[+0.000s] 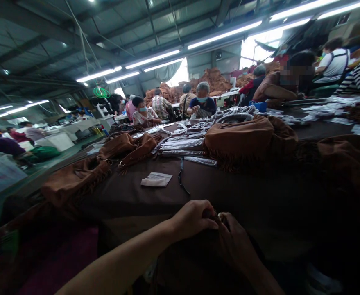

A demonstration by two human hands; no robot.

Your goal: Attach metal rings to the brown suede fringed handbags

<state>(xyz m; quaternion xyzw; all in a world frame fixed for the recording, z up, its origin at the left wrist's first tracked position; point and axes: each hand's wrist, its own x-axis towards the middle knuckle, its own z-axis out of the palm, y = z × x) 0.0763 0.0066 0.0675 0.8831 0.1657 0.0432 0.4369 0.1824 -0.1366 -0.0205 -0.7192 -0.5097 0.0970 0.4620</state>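
My left hand (pixel 195 217) is closed, thumb and fingers pinched together at the near edge of the table. My right hand (pixel 233 235) meets it from the right, its fingers also bent inward. Between the fingertips shows a small, shiny metal-looking piece (pixel 220 216); its kind is too dark and small to tell. Below the hands everything falls into shadow. Beyond them on the dark tabletop (pixel 155 200) lie a small clear packet (pixel 157 179) with a pale piece inside and a thin dark strap (pixel 182 178).
Brown fringed bags lie at the left (pixel 72 180) and centre right (pixel 239 137). Plastic-wrapped strips (pixel 182 143) and grey-wrapped handles (pixel 235 112) are heaped between and behind them. Across the table a co-worker (pixel 202 100) sits; several other people work farther back.
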